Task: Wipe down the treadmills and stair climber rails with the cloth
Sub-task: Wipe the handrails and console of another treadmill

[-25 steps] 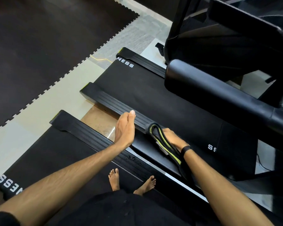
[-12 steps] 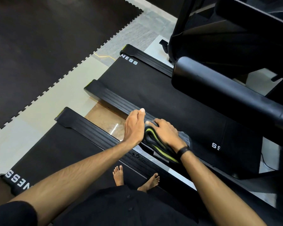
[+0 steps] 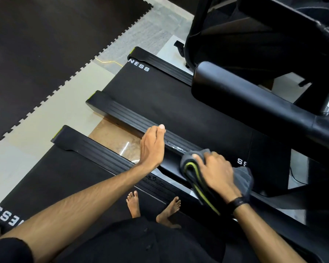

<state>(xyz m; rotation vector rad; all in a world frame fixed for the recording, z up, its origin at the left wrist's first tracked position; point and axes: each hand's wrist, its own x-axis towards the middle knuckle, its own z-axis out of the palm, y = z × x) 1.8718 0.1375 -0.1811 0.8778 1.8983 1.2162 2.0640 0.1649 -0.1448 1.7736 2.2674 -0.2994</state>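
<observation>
Where the dark foam mat [image 3: 46, 54] ends in a toothed edge at far left, pale floor [image 3: 51, 111] begins, and two treadmills lie side by side across it. The near treadmill [image 3: 55, 173] carries the person's bare feet [image 3: 152, 205] on its belt. Between the two decks shows a strip of brown tile [image 3: 114, 137].

Left hand [image 3: 152, 147] — fingers straight and together, edge-on, fingertips touching the ribbed side rail [image 3: 133, 118] of the far treadmill [image 3: 169, 103]; it grips nothing. Just right of it on the same rail, a wet-looking smear.

Right hand [image 3: 216, 172] — fingers curled over a folded grey cloth [image 3: 190, 168] with yellow-green edging, pressing it onto the rail; part of the cloth bunches out behind the hand. A black band [image 3: 237, 203] sits on that wrist. The two hands are near each other but apart.

Further right, a thick black padded bar [image 3: 245, 99] of another machine crosses above the far belt.
</observation>
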